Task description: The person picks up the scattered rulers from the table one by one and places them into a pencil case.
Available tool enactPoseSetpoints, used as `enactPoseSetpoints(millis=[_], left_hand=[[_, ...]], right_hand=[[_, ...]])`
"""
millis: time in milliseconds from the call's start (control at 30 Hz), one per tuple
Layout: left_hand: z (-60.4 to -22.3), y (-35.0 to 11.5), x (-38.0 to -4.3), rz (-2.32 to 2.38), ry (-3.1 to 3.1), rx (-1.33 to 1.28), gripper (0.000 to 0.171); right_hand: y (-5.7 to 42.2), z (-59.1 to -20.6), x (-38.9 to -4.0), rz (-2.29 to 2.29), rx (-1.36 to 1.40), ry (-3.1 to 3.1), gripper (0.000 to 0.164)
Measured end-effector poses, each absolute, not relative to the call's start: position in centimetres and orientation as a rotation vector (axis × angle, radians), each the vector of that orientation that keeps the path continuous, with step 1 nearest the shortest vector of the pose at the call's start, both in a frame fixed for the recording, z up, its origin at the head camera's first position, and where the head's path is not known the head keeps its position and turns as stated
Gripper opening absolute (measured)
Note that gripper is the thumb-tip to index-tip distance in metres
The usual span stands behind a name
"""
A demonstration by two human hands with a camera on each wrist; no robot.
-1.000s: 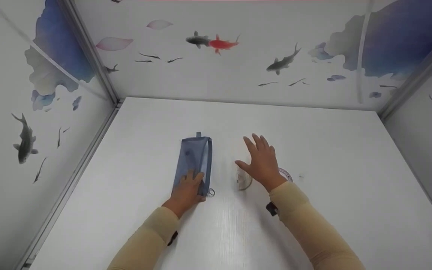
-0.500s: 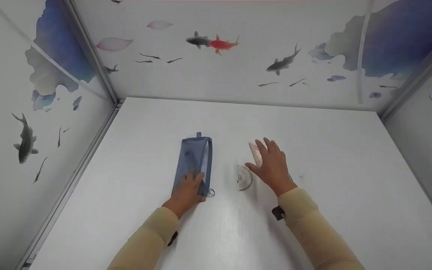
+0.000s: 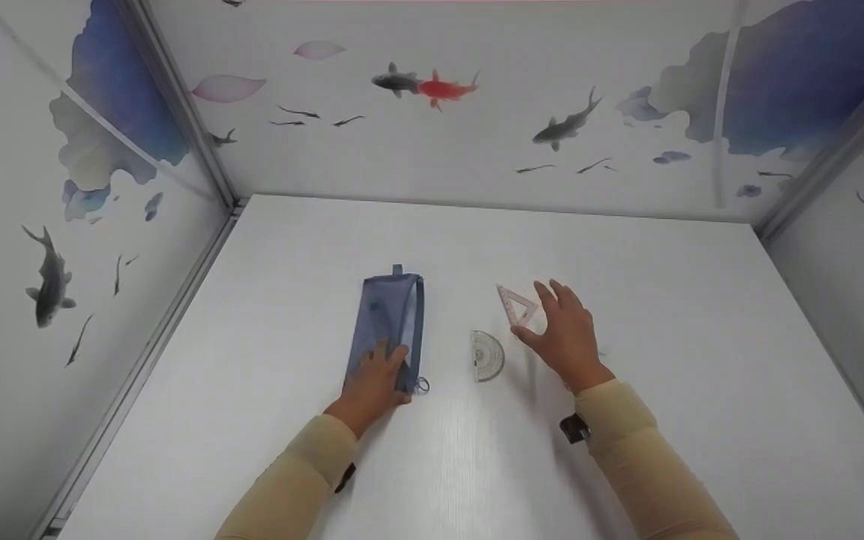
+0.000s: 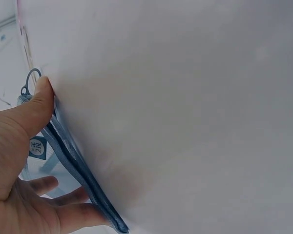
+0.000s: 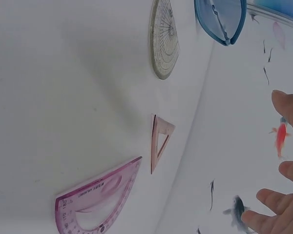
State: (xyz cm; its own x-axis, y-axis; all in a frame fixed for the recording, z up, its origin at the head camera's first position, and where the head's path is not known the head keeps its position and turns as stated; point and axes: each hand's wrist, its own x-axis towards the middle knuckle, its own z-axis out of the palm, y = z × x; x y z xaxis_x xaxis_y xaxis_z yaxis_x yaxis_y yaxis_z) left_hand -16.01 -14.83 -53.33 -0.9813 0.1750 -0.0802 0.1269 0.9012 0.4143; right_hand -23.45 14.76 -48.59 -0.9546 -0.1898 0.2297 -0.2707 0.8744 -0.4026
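Observation:
A blue mesh pencil pouch lies lengthwise on the table, its zip edge on the right and a ring pull at the near end. My left hand rests on its near half; in the left wrist view the thumb is by the ring and the fingers lie along the mesh. My right hand hovers with fingers spread, holding nothing. Just left of its thumb lies a small pink set square. A clear protractor lies between pouch and right hand. A pink protractor shows in the right wrist view, mostly hidden from the head view.
The white table is bounded by a back wall and side walls printed with fish. A tiny clear scrap shows just right of my right hand; its kind cannot be told.
My right hand has moved right and towards me, uncovering the clear protractor and then the pink set square. My left hand and the pouch have stayed put.

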Motion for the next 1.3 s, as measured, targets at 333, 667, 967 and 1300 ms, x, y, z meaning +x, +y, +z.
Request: enactPoseSetpoints(millis=[333,667,967,1300], left_hand=[[-53.2,-14.8,-15.9,0.633,2.942,0.209,0.074],[-53.3,-14.8,-15.9,0.611,2.966,0.237,0.074],[-53.4,-14.9,-16.0,0.612,2.965,0.249,0.074],[-53.3,-14.8,-16.0,0.632,2.946,0.246,0.074]], right_hand=[[16.3,-48.3,-23.8,0.727,0.283,-2.946,0.083],[18.0,-48.6,-23.7,0.784,0.281,-2.968,0.083],[18.9,-49.2,-23.8,0.829,0.264,-2.999,0.083],[19.9,-50.0,-23.8,0.950,0.202,-3.050,0.083]])
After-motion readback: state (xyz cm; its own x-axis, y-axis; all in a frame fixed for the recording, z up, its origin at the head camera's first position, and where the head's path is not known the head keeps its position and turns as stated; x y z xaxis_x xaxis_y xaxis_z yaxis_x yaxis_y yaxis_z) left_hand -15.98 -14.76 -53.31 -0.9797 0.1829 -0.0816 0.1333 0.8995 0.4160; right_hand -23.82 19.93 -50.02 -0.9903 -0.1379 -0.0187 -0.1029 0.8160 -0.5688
